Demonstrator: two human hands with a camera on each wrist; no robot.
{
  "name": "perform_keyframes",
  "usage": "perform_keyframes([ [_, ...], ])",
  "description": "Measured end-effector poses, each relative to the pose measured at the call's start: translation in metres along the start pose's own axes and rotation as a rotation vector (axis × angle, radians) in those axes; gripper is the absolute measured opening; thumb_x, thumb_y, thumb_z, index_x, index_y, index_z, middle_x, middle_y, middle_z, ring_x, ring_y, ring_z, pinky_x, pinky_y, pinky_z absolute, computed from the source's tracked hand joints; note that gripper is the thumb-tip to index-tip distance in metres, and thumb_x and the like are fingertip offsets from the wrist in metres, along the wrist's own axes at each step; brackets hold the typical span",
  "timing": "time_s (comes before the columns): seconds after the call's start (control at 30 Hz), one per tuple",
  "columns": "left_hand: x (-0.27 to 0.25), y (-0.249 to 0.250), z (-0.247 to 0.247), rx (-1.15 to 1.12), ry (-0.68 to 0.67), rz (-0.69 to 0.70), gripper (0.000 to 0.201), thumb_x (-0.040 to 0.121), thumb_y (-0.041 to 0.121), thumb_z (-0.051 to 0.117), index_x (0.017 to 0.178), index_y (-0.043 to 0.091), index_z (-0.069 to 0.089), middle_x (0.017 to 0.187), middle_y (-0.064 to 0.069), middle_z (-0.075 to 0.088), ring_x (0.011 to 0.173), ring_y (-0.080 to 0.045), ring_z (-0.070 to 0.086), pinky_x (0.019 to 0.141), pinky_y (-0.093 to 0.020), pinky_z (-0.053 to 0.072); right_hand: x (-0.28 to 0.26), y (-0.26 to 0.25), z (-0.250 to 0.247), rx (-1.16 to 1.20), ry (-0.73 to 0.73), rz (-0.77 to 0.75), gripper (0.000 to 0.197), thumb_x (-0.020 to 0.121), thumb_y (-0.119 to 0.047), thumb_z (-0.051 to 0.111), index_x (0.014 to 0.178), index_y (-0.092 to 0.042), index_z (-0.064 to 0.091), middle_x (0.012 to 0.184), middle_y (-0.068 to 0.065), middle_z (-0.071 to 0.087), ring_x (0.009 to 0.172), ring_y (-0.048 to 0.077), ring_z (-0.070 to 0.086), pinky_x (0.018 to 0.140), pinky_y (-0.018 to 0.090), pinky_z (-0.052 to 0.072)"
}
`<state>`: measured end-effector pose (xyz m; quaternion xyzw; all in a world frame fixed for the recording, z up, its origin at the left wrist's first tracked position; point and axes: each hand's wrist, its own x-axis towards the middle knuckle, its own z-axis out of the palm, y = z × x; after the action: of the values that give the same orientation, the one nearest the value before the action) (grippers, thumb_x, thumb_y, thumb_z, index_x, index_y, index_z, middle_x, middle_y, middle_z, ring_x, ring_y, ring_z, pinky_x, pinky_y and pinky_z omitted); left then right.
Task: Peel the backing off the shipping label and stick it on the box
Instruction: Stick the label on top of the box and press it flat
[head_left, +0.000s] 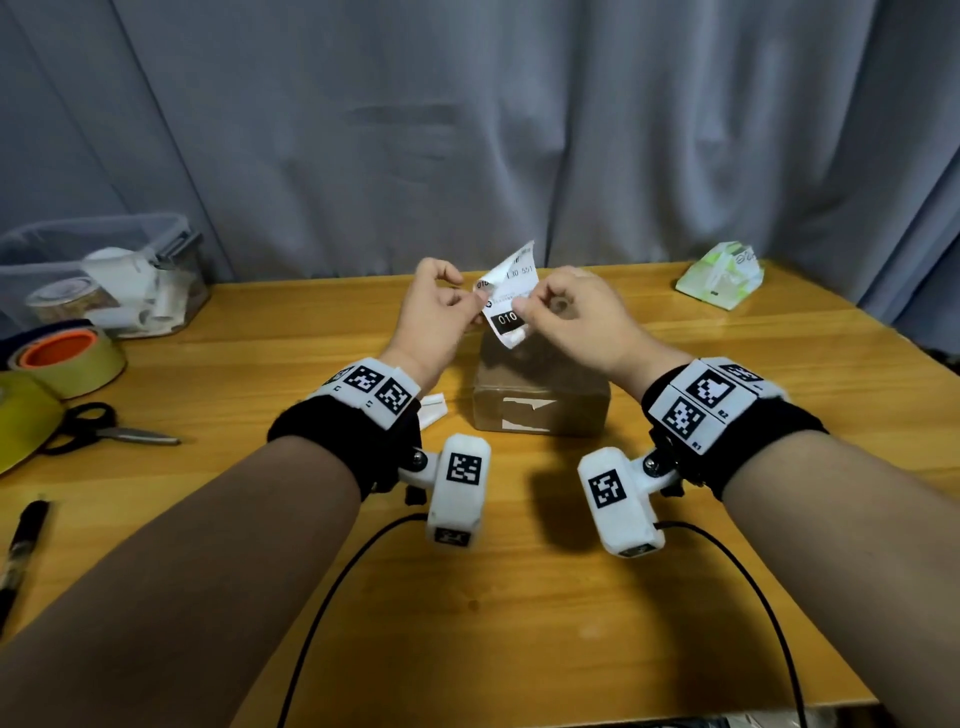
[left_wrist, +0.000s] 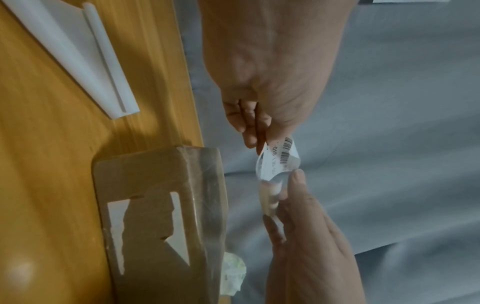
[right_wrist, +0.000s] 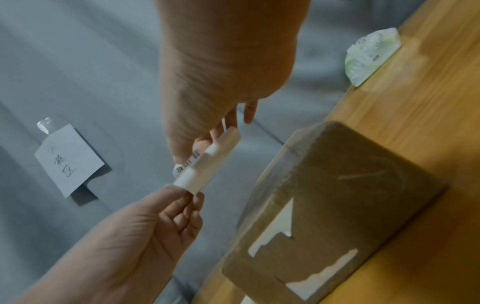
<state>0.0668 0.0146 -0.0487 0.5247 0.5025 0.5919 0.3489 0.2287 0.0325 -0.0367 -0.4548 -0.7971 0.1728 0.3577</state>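
A white shipping label (head_left: 506, 301) with black print and a barcode is curled and held in the air above the far end of the brown box (head_left: 540, 395). My left hand (head_left: 480, 301) pinches the label's left edge. My right hand (head_left: 522, 312) pinches its right side between thumb and fingers. The left wrist view shows the label (left_wrist: 280, 160) bent between my left fingertips (left_wrist: 249, 131) and my right fingers (left_wrist: 288, 197), beside the box (left_wrist: 155, 205). In the right wrist view a curled white layer (right_wrist: 207, 164) stands off the barcode side. Torn white label remains (right_wrist: 275, 230) stick to the box's near face.
A white paper strip (head_left: 434, 408) lies left of the box. At the left are a clear bin (head_left: 104, 270), a tape roll (head_left: 67, 358), scissors (head_left: 104, 426) and a black pen (head_left: 26, 535). A tissue pack (head_left: 722, 275) sits at the back right. A grey curtain hangs behind the table.
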Motion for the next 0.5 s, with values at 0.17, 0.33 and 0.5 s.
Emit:
perform_keyframes([
  [0.17, 0.0, -0.002, 0.001, -0.064, 0.043, -0.062, 0.036, 0.087, -0.003, 0.057, 0.081, 0.022, 0.032, 0.074, -0.008, 0.055, 0.061, -0.014, 0.053, 0.047, -0.013, 0.045, -0.004, 0.001, 0.001, 0.215, -0.063, 0.039, 0.021, 0.082, -0.025, 0.068, 0.081, -0.005, 0.061, 0.076, -0.003, 0.06, 0.069, 0.008, 0.05, 0.067, 0.024, 0.042],
  [0.33, -0.001, -0.001, 0.003, -0.018, 0.007, -0.085, 0.035, 0.083, -0.008, 0.059, 0.09, 0.019, 0.037, 0.076, 0.001, 0.052, 0.063, -0.009, 0.053, 0.053, -0.015, 0.046, -0.002, 0.003, 0.001, 0.294, 0.026, 0.173, 0.027, 0.089, -0.027, 0.058, 0.08, -0.002, 0.063, 0.069, 0.004, 0.055, 0.066, 0.014, 0.046, 0.065, 0.029, 0.039],
  [0.5, 0.003, -0.004, 0.009, 0.016, -0.041, -0.142, 0.043, 0.081, -0.012, 0.056, 0.11, 0.012, 0.037, 0.083, -0.002, 0.058, 0.074, -0.012, 0.054, 0.074, -0.023, 0.043, 0.001, 0.012, -0.001, 0.343, -0.072, 0.381, 0.022, 0.082, -0.014, 0.066, 0.103, -0.008, 0.069, 0.098, 0.013, 0.07, 0.086, 0.019, 0.059, 0.084, 0.04, 0.052],
])
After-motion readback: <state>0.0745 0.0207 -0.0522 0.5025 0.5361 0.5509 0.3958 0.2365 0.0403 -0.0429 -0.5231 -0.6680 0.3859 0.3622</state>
